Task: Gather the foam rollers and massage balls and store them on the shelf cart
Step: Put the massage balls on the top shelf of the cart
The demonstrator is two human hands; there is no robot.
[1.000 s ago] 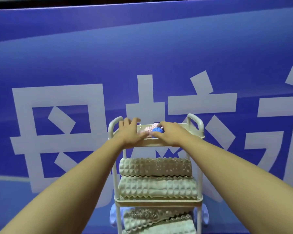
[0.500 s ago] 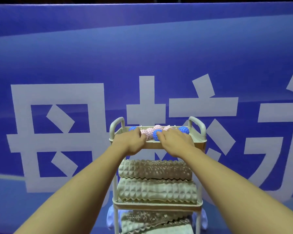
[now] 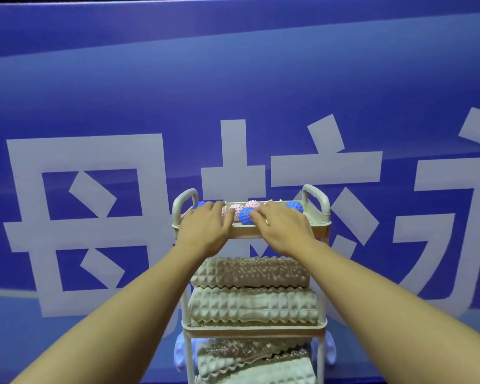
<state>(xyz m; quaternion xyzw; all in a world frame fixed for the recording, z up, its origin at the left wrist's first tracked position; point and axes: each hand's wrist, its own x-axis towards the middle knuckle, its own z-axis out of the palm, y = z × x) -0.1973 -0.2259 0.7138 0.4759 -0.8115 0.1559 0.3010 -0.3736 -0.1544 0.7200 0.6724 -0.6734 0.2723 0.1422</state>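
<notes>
On the top tray (image 3: 317, 223) of a cream three-tier shelf cart (image 3: 186, 327), both of the person's hands lie palm-down over the near rim, fingers spread loosely and reaching in among the spiky massage balls. The left hand (image 3: 204, 228) covers the left part of the tray, with a blue massage ball (image 3: 198, 204) peeking out just beyond its knuckles. The right hand (image 3: 281, 229) rests to the right, its fingertips (image 3: 254, 213) touching a second blue ball (image 3: 245, 215) that sits between the two hands. Neither hand is closed around anything; both are open and flat. Pale pink balls (image 3: 236, 209) lie just behind the middle blue one, and a third blue ball (image 3: 294, 207) sits near the tray's right handle (image 3: 315, 193).

On the middle shelf (image 3: 252, 328), two beige knobbly foam rollers lie lengthwise, the upper roller (image 3: 251, 271) stacked directly on the lower roller (image 3: 254, 304). Further textured rollers (image 3: 254, 361) fill the bottom tier, partly cut off by the frame edge.

Behind the cart stands a blue banner (image 3: 233, 79) with large pale characters.
</notes>
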